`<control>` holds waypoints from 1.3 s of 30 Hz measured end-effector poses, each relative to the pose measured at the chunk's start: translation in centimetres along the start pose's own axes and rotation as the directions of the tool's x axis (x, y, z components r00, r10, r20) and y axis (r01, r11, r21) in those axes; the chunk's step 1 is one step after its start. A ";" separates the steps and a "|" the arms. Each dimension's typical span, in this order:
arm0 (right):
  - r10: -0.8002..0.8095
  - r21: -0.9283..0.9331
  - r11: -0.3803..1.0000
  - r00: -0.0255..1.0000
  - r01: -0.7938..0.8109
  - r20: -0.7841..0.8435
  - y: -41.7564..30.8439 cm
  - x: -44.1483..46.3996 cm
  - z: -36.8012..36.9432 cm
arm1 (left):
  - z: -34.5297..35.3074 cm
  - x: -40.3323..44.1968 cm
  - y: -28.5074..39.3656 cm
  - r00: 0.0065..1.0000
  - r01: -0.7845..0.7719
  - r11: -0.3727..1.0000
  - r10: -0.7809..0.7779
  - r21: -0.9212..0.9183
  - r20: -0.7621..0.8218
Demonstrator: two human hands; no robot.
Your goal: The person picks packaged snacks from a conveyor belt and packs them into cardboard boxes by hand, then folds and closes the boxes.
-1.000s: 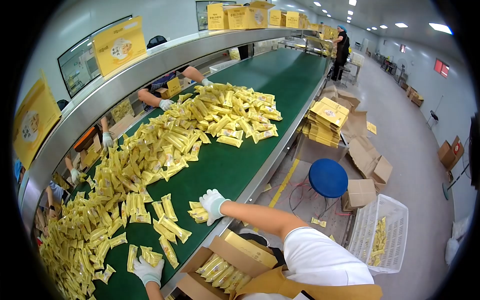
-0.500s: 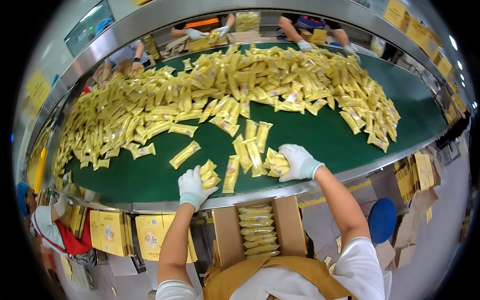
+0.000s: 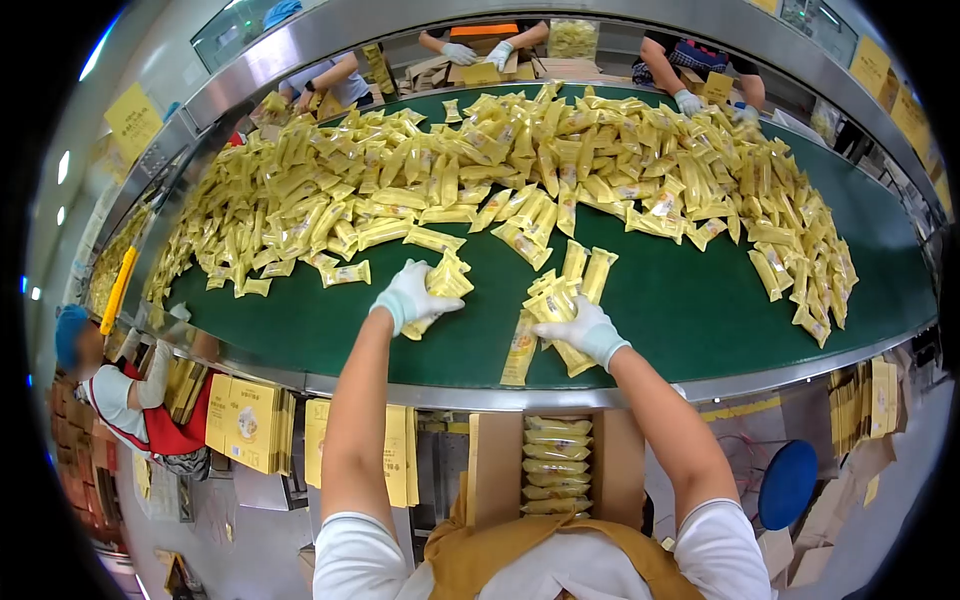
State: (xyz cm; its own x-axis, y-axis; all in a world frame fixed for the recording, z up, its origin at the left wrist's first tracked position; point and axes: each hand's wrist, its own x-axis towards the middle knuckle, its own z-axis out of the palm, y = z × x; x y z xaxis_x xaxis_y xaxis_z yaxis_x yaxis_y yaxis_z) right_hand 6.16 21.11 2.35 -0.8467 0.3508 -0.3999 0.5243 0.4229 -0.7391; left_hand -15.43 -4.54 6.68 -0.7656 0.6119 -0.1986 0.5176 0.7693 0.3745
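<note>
In the head view, my left hand (image 3: pixel 408 296), in a white glove, is closed around several yellow snack packets (image 3: pixel 449 278) just over the green belt (image 3: pixel 440 355). My gloved right hand (image 3: pixel 588 331) grips another bunch of yellow packets (image 3: pixel 549 298). Under and beside that bunch lie more single packets, one of them a flat packet (image 3: pixel 519 350) to its left. An open cardboard box (image 3: pixel 496 455) stands against my apron below the belt edge, with a row of packets (image 3: pixel 557 452) stacked inside. My fingertips are partly hidden by the packets.
A large heap of yellow packets (image 3: pixel 520 150) covers the far side of the belt. A metal rim (image 3: pixel 450 397) runs along its near edge. Folded yellow cartons (image 3: pixel 245 425) stand left, a blue stool (image 3: pixel 787 485) right. Co-workers' gloved hands (image 3: pixel 500 54) are across the belt.
My left hand has moved forward over the belt with its packets, toward a lone packet. My right hand has shifted its bunch onto the loose packets beside it. The view has swung left.
</note>
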 end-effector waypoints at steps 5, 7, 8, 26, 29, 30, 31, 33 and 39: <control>-0.175 -0.171 0.973 0.980 0.157 -0.095 1.0 -3.1 -2.0 | 3.0 1.1 -0.9 0.984 0.126 0.992 -0.121 -0.030 0.128; -0.254 -0.497 0.847 0.964 0.187 -0.072 0.1 -5.6 -4.7 | 3.7 -0.5 0.2 0.996 0.030 0.983 -0.044 0.181 0.075; -0.292 -0.635 0.746 0.956 0.200 -0.041 0.3 -6.4 -5.6 | 3.9 -1.7 0.9 0.998 -0.008 0.958 -0.009 0.288 0.059; -0.636 -0.609 0.707 0.702 0.360 -0.322 10.0 -9.3 -4.9 | 7.9 -7.6 1.3 0.912 -0.020 0.981 0.098 0.195 -0.399; -0.637 -0.497 0.757 0.645 0.424 -0.421 8.5 -12.9 -5.5 | 9.6 -9.1 -1.5 0.780 -0.214 0.957 0.046 -0.196 -0.624; -0.629 -0.451 0.773 0.631 0.446 -0.454 8.2 -14.1 -5.6 | 10.8 -9.1 -3.0 0.746 -0.315 0.860 -0.037 -0.401 -0.665; -0.630 -0.403 0.777 0.617 0.484 -0.472 7.7 -15.6 -5.7 | 11.7 -9.3 -4.6 0.800 -0.382 0.653 -0.120 -0.654 -0.588; -0.637 -0.271 0.769 0.657 0.579 -0.403 6.5 -18.1 -6.0 | 10.8 -13.0 -4.7 0.936 -0.253 0.346 -0.147 -0.903 -0.319; -0.604 -0.537 0.544 0.746 0.644 0.283 0.0 -22.8 -3.8 | 7.4 -21.9 5.2 0.957 -0.172 -0.313 0.173 -0.934 -0.235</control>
State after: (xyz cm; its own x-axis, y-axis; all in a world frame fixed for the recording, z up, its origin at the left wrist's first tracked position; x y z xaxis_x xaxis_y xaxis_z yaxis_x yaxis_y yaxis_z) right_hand 25.79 16.29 13.48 -0.9732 -0.2298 -0.0052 -0.2117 0.9050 -0.3691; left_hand 6.85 -12.58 6.31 -0.7322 0.6754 0.0874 -0.3868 -0.5181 0.7629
